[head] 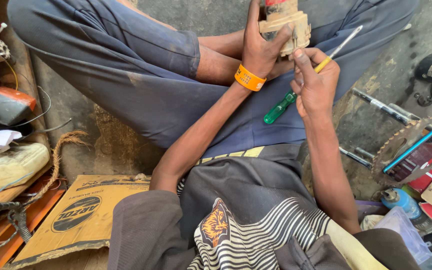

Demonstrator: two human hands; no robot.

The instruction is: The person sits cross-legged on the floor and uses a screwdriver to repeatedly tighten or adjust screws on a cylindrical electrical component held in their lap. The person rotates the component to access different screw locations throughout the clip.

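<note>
Closest to the camera is the person's striped shirt point(256, 230), black and white with an orange animal print on the chest, and both forearms reach out from it over crossed legs in dusty blue trousers point(141, 75). The left hand point(261, 47), with an orange wristband point(249, 78) on the wrist, is closed around a worn beige machine part point(286, 25) and holds it upright above the lap; the part runs off the top edge, so its upper end cannot be seen. The right hand point(316, 82) is just beside it, to the right, gripping a screwdriver point(306, 80) with a green and yellow handle. The handle sticks out below the hand towards the trousers, and the metal shaft points up and to the right, away from the part.

On the floor to the left lie a flattened cardboard box point(81, 215), a frayed rope point(61, 150), an orange-capped tool point(8, 105) and some cables point(1, 220). To the right lie a toothed saw blade point(401, 145), several metal rods point(381, 105) and a small blue bottle point(401, 200).
</note>
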